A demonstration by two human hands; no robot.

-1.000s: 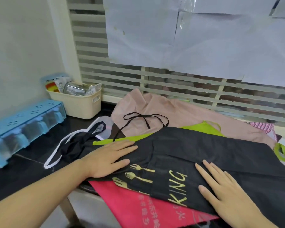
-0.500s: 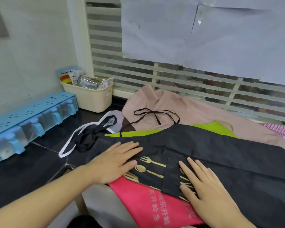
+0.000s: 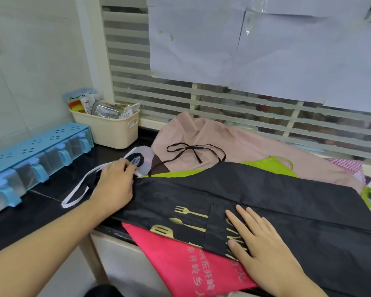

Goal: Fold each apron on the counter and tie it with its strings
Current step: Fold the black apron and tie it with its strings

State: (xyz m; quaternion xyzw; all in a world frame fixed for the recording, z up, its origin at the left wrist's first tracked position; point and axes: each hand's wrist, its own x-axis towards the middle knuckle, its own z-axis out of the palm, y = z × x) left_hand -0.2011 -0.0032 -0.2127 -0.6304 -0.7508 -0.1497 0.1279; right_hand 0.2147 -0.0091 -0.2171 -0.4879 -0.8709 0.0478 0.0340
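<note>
A black apron with gold fork, spoon and spatula prints lay spread across the top of a pile of aprons on the dark surface. It was folded lengthwise and reached from the left part of the pile to the right edge of the view.

The right hand lay flat on the black apron near its front edge, over the gold letters. Its fingers were straight and a little spread, so this grip was fully open and held nothing; it only pressed on the cloth.

The left hand was at the left end of the black apron, where the cloth bunched up. Its fingers were curled down over the bunched end, close to a white strap that made a loop on the surface. I cannot tell if this grip really pinched the cloth or a string, because the back of the hand hid the fingertips.

Under the black apron were a pink-red apron with pale printed characters, which hung over the front edge of the surface, a lime green apron and, behind it, a beige-pink apron with a thin black string lying in loops on it.

At the left stood a blue box with drawers and a cream basket with packets inside, both by the wall.
</note>
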